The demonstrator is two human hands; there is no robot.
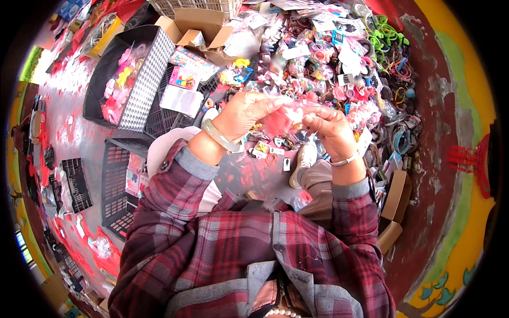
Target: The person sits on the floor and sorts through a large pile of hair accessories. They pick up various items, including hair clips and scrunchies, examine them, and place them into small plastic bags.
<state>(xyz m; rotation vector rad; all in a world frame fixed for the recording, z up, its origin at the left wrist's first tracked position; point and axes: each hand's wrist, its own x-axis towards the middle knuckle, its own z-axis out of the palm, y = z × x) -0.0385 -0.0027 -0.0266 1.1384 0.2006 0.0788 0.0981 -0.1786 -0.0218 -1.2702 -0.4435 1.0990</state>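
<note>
Between my two hands is a small clear plastic bag (286, 117) with something pink in it; glare hides its exact contents. My left hand (239, 117) pinches its upper left side between thumb and fingers, a pale bangle round the wrist. On the other side, my right hand (333, 132) is closed on the bag's right edge, fingertips together. Beyond and below the hands spreads a large heap of hair ties and small packaged accessories (318, 58). A few small carded pieces (260, 150) lie on the floor just under the bag.
A black and houndstooth bin (151, 79) holding pink and yellow pieces stands at the left, near an open cardboard box (204, 24). Black plastic crates (114, 180) sit left of my legs. Another cardboard box (397, 196) is at the right, beside the wall.
</note>
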